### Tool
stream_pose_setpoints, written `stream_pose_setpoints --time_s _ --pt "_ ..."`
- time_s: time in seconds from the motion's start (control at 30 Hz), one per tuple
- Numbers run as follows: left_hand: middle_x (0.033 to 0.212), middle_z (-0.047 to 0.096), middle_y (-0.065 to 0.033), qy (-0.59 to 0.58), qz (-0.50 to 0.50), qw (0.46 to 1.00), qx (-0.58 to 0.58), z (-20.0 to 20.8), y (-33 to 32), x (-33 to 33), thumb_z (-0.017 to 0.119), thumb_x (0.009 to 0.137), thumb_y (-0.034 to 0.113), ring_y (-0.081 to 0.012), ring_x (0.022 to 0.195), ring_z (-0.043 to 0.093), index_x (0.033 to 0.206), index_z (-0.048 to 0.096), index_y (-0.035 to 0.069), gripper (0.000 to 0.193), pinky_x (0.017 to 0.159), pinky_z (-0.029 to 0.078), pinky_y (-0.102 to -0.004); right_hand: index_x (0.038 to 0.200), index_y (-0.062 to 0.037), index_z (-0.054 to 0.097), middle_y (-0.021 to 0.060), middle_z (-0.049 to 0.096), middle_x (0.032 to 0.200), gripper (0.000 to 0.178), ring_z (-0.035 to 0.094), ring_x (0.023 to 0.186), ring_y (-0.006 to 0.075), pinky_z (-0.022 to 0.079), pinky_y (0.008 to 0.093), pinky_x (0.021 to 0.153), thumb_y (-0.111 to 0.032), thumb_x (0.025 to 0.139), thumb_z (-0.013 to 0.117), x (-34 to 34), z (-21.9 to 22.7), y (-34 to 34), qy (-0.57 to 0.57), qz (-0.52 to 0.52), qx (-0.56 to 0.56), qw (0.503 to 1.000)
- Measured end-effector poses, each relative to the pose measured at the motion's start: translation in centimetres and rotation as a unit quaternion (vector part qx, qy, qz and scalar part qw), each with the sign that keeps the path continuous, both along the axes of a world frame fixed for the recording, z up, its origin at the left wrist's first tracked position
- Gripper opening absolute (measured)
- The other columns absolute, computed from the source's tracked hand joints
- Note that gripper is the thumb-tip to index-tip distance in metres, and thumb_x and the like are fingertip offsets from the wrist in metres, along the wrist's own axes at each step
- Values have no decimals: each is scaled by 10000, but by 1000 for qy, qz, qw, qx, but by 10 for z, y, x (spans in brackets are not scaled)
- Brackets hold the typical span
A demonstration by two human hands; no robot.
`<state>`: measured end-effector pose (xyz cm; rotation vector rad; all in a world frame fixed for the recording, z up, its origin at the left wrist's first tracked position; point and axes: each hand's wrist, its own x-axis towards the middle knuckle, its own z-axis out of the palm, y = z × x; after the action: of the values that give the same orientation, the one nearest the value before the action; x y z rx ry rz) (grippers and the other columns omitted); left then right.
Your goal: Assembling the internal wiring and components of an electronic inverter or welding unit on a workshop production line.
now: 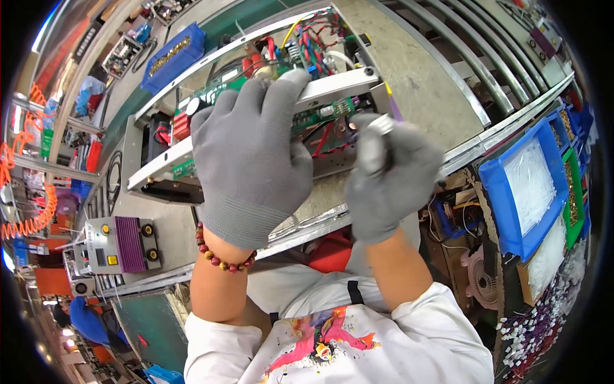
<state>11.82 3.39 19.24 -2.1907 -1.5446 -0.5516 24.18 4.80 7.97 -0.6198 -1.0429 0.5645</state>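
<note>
An open silver metal chassis (182, 146) lies aslant on the bench, with green circuit boards (329, 113) and bundles of red, blue and black wires (311, 48) inside. My left hand (249, 144), in a grey glove, lies over its near rail, fingers curled across the rail and thumb on the near side. Close to the chassis's right end, my gloved right hand (400, 169) is closed, its fingers drawn together and partly smeared by motion. Something whitish shows at those fingertips; I cannot tell whether it is a held part or the glove. A yellow and purple wire (393, 105) runs just behind that hand.
A blue bin (174, 56) of small brass-coloured parts stands beyond the chassis. Metal rollers (476, 57) lie at far right. Blue trays (495, 192) with clear plastic pieces stand at right. A purple-sided device (128, 244) sits at left, near orange coiled hoses (29, 214).
</note>
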Motion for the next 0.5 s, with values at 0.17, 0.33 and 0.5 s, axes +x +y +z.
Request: stream_pose_setpoints --time_s 0.17,0.33,0.5 --pt "1094 628 -96 -24 -22 999 1 -3 1 -5 689 668 115 -282 943 610 1288 574 157 632 822 447 -446 1173 22 580 107 666 977 240 639 827 135 527 274 743 30 937 627 3 7 -4 26 61 10 998" --pt "1126 622 -78 -80 -121 989 39 -2 2 -15 759 686 189 -281 970 614 1216 583 154 559 796 448 -440 1154 20 666 98 679 910 266 646 784 193 520 303 699 57 897 611 25 19 -4 -208 4 31 978" --pt "970 658 -157 -181 -163 967 -78 20 1 -21 764 632 64 -352 879 646 1203 573 92 602 797 489 -438 1082 -12 675 141 670 840 206 640 729 275 513 340 666 21 879 683 17 40 -2 -258 -100 27 961"
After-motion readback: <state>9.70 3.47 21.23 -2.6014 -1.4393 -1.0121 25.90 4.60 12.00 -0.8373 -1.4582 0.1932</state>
